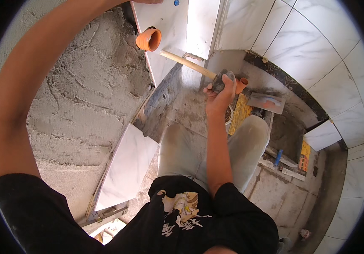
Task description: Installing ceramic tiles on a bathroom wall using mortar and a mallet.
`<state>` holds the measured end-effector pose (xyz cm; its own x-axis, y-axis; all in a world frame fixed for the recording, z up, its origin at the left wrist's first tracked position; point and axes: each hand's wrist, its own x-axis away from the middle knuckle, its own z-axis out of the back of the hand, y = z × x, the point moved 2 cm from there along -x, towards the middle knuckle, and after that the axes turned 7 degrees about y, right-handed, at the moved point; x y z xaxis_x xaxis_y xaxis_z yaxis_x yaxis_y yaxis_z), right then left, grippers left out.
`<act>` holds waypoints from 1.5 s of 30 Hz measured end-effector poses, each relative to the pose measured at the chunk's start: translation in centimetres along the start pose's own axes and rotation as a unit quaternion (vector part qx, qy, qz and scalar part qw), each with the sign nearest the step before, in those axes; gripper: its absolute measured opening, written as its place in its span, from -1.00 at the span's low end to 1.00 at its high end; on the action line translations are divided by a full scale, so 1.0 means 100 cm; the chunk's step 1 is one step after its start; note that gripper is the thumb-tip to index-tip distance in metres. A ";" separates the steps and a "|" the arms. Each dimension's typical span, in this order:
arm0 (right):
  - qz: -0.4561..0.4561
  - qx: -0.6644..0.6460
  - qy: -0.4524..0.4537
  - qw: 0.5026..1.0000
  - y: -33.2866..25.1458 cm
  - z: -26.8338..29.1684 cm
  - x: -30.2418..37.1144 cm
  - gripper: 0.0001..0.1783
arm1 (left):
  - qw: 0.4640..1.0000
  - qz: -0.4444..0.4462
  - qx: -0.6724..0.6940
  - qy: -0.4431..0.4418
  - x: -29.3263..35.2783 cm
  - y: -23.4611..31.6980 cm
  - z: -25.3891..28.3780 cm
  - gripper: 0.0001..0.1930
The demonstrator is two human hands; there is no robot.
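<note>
Pale wood forms the handle of the mallet (189,64), which is held in the right hand (220,99); its fingers are closed around the dark head, fingertips on the left side and thumb on the right; the handle runs out beyond the fingers toward the far left, its free end just beside the mouth of an orange pipe (149,40); that pipe juts out at the left edge of a marbled wall tile (171,25); the left hand (150,1) shows only in part at the far edge, by the same tile, so I cannot tell how its fingers stand; grey mortar (84,84) coats the wall on the left, with a white tile (127,167) on its nearer right side; to the right of the mallet head are a second orange pipe (243,83) and a flat trowel (266,103); a blue object (278,157) lies nearer, on the right.
</note>
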<state>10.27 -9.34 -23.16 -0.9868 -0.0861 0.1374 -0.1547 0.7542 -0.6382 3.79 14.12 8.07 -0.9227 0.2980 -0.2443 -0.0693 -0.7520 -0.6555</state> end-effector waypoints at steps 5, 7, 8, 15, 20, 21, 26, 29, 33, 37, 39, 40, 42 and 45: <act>-0.025 0.011 -0.039 0.999 0.003 -0.001 -0.006 -0.73 | 0.985 -0.065 0.134 0.085 0.000 -0.003 -0.010 -0.44; -0.038 0.055 -0.010 0.998 -0.001 -0.002 -0.004 -0.72 | 0.984 0.089 -0.149 -0.047 -0.018 0.016 -0.013 -0.46; -0.024 0.049 -0.007 0.998 -0.002 -0.008 0.001 -0.73 | 0.986 0.083 -0.137 -0.043 -0.011 0.004 -0.018 -0.46; 0.063 -0.001 0.079 0.995 0.001 0.004 0.003 -0.72 | 0.994 -0.034 0.094 0.036 0.003 -0.024 -0.016 -0.49; -0.031 0.001 0.041 0.999 0.013 0.009 0.004 -0.54 | 0.990 0.069 -0.121 -0.028 -0.020 0.016 -0.005 -0.46; -0.061 -0.007 0.032 0.998 0.012 0.009 0.000 -0.53 | 0.987 0.081 -0.131 -0.039 -0.020 0.015 -0.010 -0.45; -0.051 0.026 0.009 0.998 0.005 -0.001 0.017 -0.50 | 0.916 -0.146 0.219 0.303 0.008 -0.027 -0.046 -0.41; -0.058 0.049 -0.007 0.997 -0.005 -0.001 0.021 -0.52 | 0.912 -0.137 0.205 0.328 0.007 -0.016 -0.033 -0.45; -0.079 0.077 -0.032 0.993 -0.006 -0.005 0.021 -0.52 | 0.977 0.075 0.032 0.196 -0.009 -0.002 -0.015 -0.72; -0.101 0.078 -0.062 0.990 -0.016 0.005 0.009 -0.41 | 0.747 0.434 0.260 0.432 0.034 0.086 0.017 -0.65; -0.111 0.071 -0.079 0.988 -0.020 0.000 0.013 -0.41 | 0.690 0.494 0.284 0.446 0.075 0.129 -0.025 -0.63; -0.115 0.071 -0.087 0.987 -0.022 -0.004 0.017 -0.42 | 0.668 0.556 0.242 0.431 0.090 0.156 -0.046 -0.66; -0.123 0.054 -0.092 0.987 -0.028 -0.004 0.018 -0.43 | 0.659 0.549 0.210 0.469 0.111 0.197 -0.098 -0.71; -0.130 0.079 -0.092 0.984 -0.019 -0.005 0.013 -0.48 | 0.628 0.622 0.228 0.408 0.129 0.244 -0.135 -0.69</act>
<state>9.33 -10.54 -21.40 -0.9027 -0.3899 0.1822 -0.3946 0.5811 -0.7118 -4.64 7.60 -20.71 0.1177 -0.6250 -0.7717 0.2396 -0.7362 0.6329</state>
